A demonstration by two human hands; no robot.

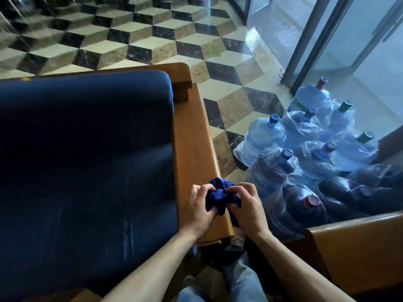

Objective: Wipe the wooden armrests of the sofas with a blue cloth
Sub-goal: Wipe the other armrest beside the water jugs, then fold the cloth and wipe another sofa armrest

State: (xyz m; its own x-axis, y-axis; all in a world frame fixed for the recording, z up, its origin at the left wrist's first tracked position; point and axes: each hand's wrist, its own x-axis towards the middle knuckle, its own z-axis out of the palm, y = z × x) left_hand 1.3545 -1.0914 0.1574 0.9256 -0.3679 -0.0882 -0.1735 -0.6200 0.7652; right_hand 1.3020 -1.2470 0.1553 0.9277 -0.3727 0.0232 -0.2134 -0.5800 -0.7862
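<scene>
A bunched dark blue cloth (220, 194) is held over the near end of a sofa's wooden armrest (194, 138). My left hand (199, 209) grips the cloth from the left, and my right hand (247, 209) grips it from the right. Both hands hover at the armrest's front corner. The sofa has dark blue cushions (87, 160) to the left of the armrest. A second wooden armrest (357, 243) of another sofa shows at the lower right.
Several large plastic-wrapped water bottles (309, 153) crowd the floor right of the armrest. Glass doors with metal frames (314, 40) stand at the upper right. A cube-patterned tiled floor (130, 33) stretches behind the sofa. My legs in jeans (237, 280) are below.
</scene>
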